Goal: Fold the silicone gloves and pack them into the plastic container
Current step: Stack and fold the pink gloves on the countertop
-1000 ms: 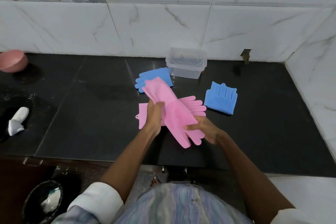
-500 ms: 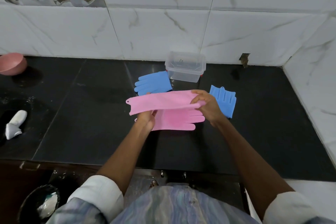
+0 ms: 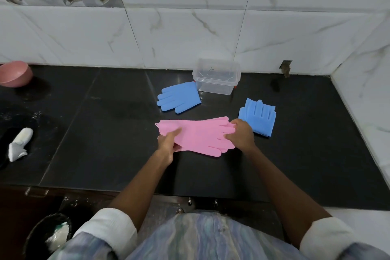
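Two pink silicone gloves (image 3: 198,135) lie stacked lengthwise on the black counter (image 3: 105,154), fingers pointing right. My left hand (image 3: 167,144) grips their cuff end and my right hand (image 3: 240,134) presses on the finger end. A blue glove (image 3: 179,97) lies flat behind them, its cuff touching the clear plastic container (image 3: 216,78), which stands open against the wall. A second blue glove (image 3: 258,117) lies to the right, bristle side up, just beside my right hand.
A pink bowl (image 3: 14,74) sits at the far left by the wall. A white object (image 3: 19,143) lies near the counter's left edge. Marble walls (image 3: 369,91) close the back and right side. A dark bin (image 3: 48,236) stands on the floor below left.
The upper pink glove was held up and turned in the air; now it lies flat on top of the other pink glove, and both hands have come down onto the pair.
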